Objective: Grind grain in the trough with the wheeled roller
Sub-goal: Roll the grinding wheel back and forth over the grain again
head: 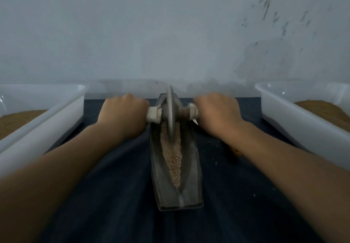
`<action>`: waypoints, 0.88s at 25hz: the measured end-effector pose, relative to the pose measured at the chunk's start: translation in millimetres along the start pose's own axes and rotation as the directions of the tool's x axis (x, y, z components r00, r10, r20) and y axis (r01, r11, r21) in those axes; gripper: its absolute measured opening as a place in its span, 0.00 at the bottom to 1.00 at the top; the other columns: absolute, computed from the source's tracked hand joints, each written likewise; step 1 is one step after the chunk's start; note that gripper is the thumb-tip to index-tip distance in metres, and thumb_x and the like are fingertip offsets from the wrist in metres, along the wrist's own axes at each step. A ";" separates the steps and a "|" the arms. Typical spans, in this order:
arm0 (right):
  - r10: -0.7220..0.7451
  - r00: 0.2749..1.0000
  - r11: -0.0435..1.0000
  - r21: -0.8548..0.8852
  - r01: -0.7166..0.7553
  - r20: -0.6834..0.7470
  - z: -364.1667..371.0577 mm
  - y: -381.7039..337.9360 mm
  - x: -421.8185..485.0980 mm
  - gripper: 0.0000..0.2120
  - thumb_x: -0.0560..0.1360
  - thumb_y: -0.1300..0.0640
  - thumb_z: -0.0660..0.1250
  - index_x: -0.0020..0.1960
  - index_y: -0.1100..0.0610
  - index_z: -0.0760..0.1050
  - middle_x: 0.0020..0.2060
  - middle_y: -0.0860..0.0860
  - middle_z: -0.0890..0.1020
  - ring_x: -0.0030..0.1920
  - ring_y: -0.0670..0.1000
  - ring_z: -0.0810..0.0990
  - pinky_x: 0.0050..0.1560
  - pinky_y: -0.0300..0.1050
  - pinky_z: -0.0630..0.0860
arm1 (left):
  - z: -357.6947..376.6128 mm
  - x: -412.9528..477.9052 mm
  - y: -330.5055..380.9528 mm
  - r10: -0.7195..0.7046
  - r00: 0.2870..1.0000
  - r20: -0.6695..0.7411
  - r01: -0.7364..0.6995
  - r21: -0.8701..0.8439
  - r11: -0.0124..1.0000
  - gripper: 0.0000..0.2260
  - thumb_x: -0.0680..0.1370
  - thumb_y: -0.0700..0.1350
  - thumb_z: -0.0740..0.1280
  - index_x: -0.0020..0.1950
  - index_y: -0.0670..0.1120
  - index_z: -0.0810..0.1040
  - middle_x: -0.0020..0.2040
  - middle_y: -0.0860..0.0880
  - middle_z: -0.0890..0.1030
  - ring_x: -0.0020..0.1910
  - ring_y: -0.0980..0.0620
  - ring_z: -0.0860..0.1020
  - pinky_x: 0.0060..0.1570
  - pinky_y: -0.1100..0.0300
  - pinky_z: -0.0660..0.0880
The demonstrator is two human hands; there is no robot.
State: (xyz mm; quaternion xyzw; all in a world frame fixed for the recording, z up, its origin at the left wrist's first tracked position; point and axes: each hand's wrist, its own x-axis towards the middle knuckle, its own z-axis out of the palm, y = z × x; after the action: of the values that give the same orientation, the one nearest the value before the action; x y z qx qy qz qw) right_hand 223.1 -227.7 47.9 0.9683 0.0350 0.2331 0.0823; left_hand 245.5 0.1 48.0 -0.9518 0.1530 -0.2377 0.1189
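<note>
The grinding stroke itself looks to be the step in hand: the wheeled roller (171, 114) stands upright on its edge in the far half of the trough (191, 176), its disc sunk into the bed of grain (173, 159), which runs along the bottom of the groove from the wheel back toward the near end. The trough is a long, boat-shaped metal piece lying on a dark cloth (117, 186), its far tip close to the wall. The left hand (123, 110) is clenched round the left end of the axle, with a pale-wrapped stub (153, 115) showing between the fist and the disc; the right hand (216, 110) is clenched in the same way round the right end, just beside the wheel. Both fists are seen from the back, knuckles up, so the fingers underneath are hidden. The grain near the person looks coarse and whole, so much of the work seems left to do. The next move probably calls for drawing the wheel back along the groove toward the near end, with even downward pressure from both hands so that the disc stays upright and does not ride up the sloping walls or push grain over the rim. A white tray (62, 108) of brown powder sits to the left and another tray (284, 110) to the right, both apart from the trough.
</note>
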 end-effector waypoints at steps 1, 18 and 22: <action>-0.041 0.998 0.999 -0.003 0.041 -0.057 -1.4 3.3 -23.9 0.07 0.69 0.54 0.71 0.41 0.48 0.72 0.31 0.45 0.69 0.29 0.50 0.69 0.28 0.41 0.58 | -2.1 -20.9 -1.8 0.058 0.996 -0.064 -0.056 0.025 0.998 0.04 0.73 0.52 0.65 0.43 0.54 0.75 0.34 0.53 0.70 0.34 0.46 0.77 0.31 0.57 0.66; -0.086 0.990 0.996 0.006 0.088 -0.114 -8.0 4.1 -40.9 0.11 0.64 0.54 0.72 0.38 0.49 0.68 0.29 0.44 0.68 0.27 0.48 0.64 0.27 0.40 0.59 | -4.3 -35.5 -2.8 0.106 0.984 -0.145 -0.098 0.059 0.993 0.05 0.70 0.52 0.65 0.39 0.54 0.70 0.29 0.54 0.62 0.25 0.50 0.69 0.27 0.61 0.59; -0.164 0.938 0.985 -0.001 0.172 -0.306 -18.6 15.0 -74.7 0.16 0.51 0.52 0.66 0.31 0.48 0.60 0.24 0.42 0.50 0.26 0.40 0.46 0.27 0.33 0.43 | -19.4 -56.0 -11.9 0.232 0.921 -0.314 -0.226 0.057 0.973 0.08 0.61 0.53 0.62 0.32 0.55 0.63 0.27 0.56 0.52 0.20 0.53 0.51 0.28 0.68 0.48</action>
State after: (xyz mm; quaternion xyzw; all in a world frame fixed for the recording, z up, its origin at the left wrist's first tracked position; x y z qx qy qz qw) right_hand 148.7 -247.8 33.6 0.9151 0.1329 0.3715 0.0832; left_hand 191.8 27.6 44.9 -0.8754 0.2779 -0.3741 0.1287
